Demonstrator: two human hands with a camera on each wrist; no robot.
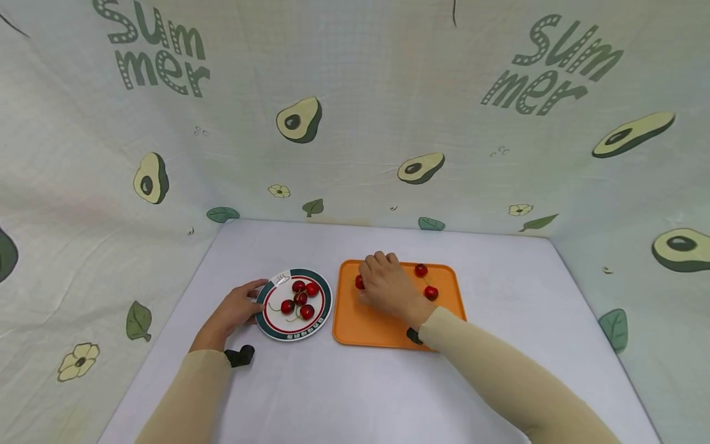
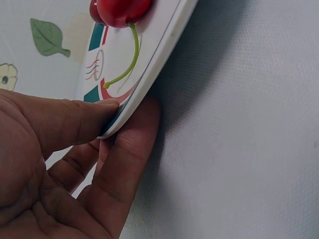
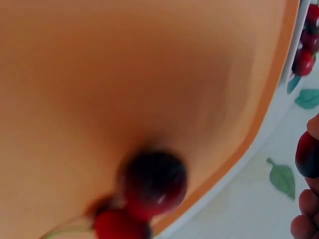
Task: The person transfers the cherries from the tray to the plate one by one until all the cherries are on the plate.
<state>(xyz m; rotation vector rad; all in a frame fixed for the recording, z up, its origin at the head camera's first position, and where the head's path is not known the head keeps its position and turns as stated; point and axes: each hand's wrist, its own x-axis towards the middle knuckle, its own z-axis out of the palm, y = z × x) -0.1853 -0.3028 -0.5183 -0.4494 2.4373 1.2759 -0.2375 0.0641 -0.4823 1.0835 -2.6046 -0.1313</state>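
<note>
My left hand (image 1: 237, 308) holds the left rim of a white plate (image 1: 272, 317) with a green-and-red border. In the left wrist view the thumb (image 2: 75, 122) lies on the rim and fingers (image 2: 124, 164) are beneath it. Several red cherries (image 1: 301, 298), some with stems, sit on the plate. Over the orange tray (image 1: 355, 330), my right hand (image 1: 386, 285) pinches a dark red cherry (image 3: 307, 155), cut off by the right wrist view's edge. Two other cherries lie on the tray, a farther one (image 1: 421, 270) and a nearer one (image 1: 431, 293), right of the hand.
Plate and tray stand side by side on a white table (image 1: 355, 394), with a narrow gap between them. A cloth backdrop (image 1: 355, 135) printed with avocados and leaves rises behind and at both sides. Dark wrist devices (image 1: 240, 356) show at both cuffs.
</note>
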